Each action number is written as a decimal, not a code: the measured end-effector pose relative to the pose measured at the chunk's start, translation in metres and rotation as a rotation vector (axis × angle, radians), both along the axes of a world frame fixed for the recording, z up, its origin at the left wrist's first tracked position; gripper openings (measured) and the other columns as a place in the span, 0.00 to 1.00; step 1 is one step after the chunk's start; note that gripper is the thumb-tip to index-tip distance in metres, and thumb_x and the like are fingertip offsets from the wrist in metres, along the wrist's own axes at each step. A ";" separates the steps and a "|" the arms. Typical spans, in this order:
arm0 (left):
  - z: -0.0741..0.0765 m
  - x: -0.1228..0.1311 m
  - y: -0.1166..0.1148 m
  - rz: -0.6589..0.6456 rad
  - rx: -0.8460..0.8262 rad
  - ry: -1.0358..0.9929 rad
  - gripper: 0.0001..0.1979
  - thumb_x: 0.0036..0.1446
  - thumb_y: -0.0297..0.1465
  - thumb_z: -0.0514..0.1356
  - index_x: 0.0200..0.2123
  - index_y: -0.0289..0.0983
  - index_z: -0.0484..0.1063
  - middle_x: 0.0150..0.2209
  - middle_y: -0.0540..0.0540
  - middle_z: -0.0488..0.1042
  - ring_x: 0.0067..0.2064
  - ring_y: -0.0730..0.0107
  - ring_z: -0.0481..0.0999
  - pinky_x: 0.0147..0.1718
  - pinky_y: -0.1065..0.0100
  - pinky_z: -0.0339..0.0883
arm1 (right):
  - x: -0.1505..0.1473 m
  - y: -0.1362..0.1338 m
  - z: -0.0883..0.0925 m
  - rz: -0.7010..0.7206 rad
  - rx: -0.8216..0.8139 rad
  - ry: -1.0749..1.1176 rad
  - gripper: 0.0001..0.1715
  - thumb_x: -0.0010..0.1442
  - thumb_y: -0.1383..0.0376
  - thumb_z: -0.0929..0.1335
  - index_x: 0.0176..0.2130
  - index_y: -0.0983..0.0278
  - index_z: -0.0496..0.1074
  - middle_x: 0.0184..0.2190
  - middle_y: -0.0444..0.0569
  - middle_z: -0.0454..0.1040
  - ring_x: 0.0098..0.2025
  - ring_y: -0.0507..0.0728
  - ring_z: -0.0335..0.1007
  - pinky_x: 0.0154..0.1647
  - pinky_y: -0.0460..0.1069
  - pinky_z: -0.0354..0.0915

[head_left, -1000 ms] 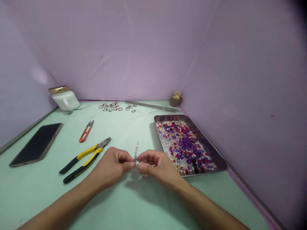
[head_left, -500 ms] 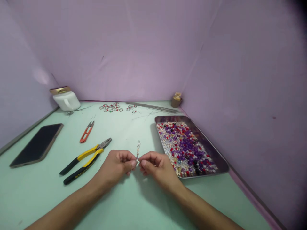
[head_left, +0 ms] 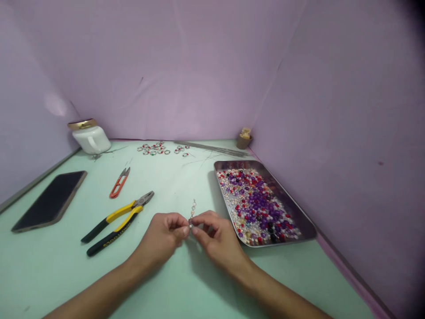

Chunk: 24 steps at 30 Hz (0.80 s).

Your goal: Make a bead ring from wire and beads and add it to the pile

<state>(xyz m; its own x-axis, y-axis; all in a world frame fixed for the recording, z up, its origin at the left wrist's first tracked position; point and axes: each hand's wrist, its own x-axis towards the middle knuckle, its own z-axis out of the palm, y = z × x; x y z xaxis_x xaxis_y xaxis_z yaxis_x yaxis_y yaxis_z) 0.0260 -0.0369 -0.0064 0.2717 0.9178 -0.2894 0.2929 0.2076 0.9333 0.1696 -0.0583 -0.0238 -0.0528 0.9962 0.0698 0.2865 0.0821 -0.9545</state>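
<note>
A short beaded wire, thin metal strung with small pale round beads, stands upright just above the bench, near the middle of its front edge. Its lower end is pinched from both sides, with the fingers of the left hand and those of the right hand closed together on it. Just to the right lies a shiny rectangular steel tray heaped with glossy purple, red and pearl-white beads. To the left rest yellow-and-black-handled pliers, small orange snips and a dark slab-shaped phone. The smooth mint-green bench is enclosed by matte lilac walls.
</note>
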 end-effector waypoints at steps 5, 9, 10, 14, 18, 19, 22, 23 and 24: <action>-0.001 0.001 -0.004 -0.006 -0.035 -0.004 0.06 0.44 0.30 0.56 0.21 0.34 0.67 0.13 0.57 0.60 0.16 0.79 0.56 0.16 0.74 0.48 | -0.001 0.001 0.002 -0.002 -0.197 0.139 0.09 0.50 0.64 0.65 0.29 0.66 0.72 0.18 0.45 0.69 0.19 0.49 0.61 0.20 0.45 0.58; -0.001 0.003 -0.005 -0.021 -0.047 0.008 0.05 0.44 0.29 0.56 0.21 0.33 0.67 0.12 0.56 0.62 0.16 0.78 0.57 0.17 0.74 0.50 | -0.002 0.004 -0.002 0.011 -0.314 0.263 0.07 0.47 0.64 0.66 0.26 0.67 0.68 0.14 0.42 0.65 0.16 0.48 0.60 0.18 0.45 0.58; 0.000 0.004 -0.005 -0.019 -0.033 0.001 0.04 0.43 0.28 0.57 0.21 0.33 0.67 0.13 0.55 0.64 0.17 0.77 0.59 0.17 0.74 0.52 | -0.002 0.004 -0.003 0.012 -0.309 0.270 0.07 0.47 0.63 0.66 0.26 0.67 0.68 0.14 0.42 0.66 0.16 0.49 0.61 0.19 0.45 0.59; 0.004 0.003 -0.005 -0.009 0.037 0.002 0.04 0.42 0.29 0.58 0.22 0.33 0.70 0.20 0.50 0.70 0.23 0.73 0.65 0.23 0.72 0.57 | -0.001 0.003 -0.005 0.016 -0.261 0.221 0.07 0.48 0.63 0.66 0.26 0.66 0.68 0.17 0.44 0.68 0.20 0.50 0.65 0.21 0.46 0.61; 0.007 0.002 -0.005 0.025 0.025 0.065 0.07 0.42 0.31 0.58 0.21 0.33 0.71 0.19 0.50 0.70 0.23 0.71 0.66 0.23 0.71 0.58 | -0.001 0.001 -0.005 0.039 -0.223 0.180 0.07 0.48 0.63 0.66 0.26 0.66 0.69 0.20 0.45 0.69 0.22 0.51 0.67 0.23 0.46 0.61; 0.008 0.002 -0.006 0.033 0.015 0.071 0.06 0.42 0.31 0.58 0.20 0.33 0.71 0.19 0.50 0.70 0.23 0.71 0.66 0.23 0.71 0.58 | -0.001 0.001 -0.004 0.042 -0.220 0.178 0.07 0.49 0.64 0.66 0.26 0.66 0.69 0.20 0.45 0.69 0.22 0.51 0.66 0.23 0.46 0.62; 0.010 0.003 -0.005 0.053 -0.015 0.077 0.06 0.40 0.30 0.58 0.20 0.33 0.71 0.19 0.49 0.70 0.23 0.71 0.66 0.22 0.72 0.58 | -0.002 0.001 -0.005 0.050 -0.215 0.179 0.06 0.49 0.64 0.65 0.26 0.66 0.68 0.20 0.44 0.69 0.23 0.50 0.66 0.24 0.46 0.62; 0.011 0.003 -0.005 0.055 -0.019 0.074 0.06 0.40 0.30 0.58 0.19 0.33 0.71 0.19 0.50 0.70 0.23 0.71 0.66 0.21 0.72 0.57 | -0.002 0.001 -0.005 0.054 -0.211 0.179 0.06 0.49 0.64 0.65 0.26 0.66 0.68 0.20 0.44 0.69 0.23 0.50 0.66 0.24 0.45 0.62; 0.012 0.003 -0.005 0.054 -0.022 0.071 0.06 0.40 0.30 0.58 0.19 0.33 0.71 0.18 0.50 0.70 0.22 0.71 0.66 0.21 0.72 0.57 | -0.002 0.001 -0.005 0.058 -0.208 0.179 0.06 0.49 0.64 0.65 0.25 0.66 0.68 0.20 0.44 0.68 0.23 0.50 0.65 0.24 0.45 0.62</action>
<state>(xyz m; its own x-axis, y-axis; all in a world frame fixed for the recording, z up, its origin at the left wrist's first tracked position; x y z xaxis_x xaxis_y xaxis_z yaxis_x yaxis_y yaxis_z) 0.0294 -0.0422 0.0051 0.1997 0.9240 -0.3261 0.3463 0.2448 0.9056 0.1674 -0.0576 -0.0284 -0.1157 0.9857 -0.1227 0.1120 -0.1098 -0.9876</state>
